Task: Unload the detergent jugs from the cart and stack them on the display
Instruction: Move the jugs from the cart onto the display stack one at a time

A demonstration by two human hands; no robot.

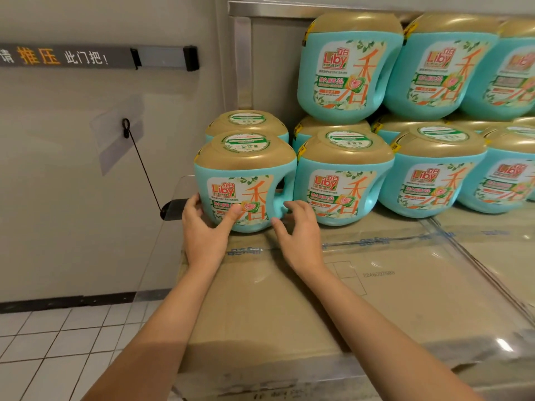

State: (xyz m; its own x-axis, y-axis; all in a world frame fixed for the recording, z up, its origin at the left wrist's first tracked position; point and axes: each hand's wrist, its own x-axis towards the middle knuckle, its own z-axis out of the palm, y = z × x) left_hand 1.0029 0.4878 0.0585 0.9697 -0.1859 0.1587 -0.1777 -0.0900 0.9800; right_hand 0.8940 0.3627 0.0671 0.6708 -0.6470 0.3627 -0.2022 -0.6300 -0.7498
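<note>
Turquoise plastic detergent jugs with gold caps [246,183]: four in the front row across centre and right, three stacked at upper right, and at least four more partly hidden behind. Brown taped cardboard boxes [260,299]: at least two, lower centre and right. Hands: two, the left hand [202,227] and the right hand [298,235]. Grey door push-bar [98,57]: one, upper left.

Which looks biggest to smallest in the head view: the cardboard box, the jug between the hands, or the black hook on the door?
cardboard box, though it's nearest the camera
detergent jug
black hook
</note>
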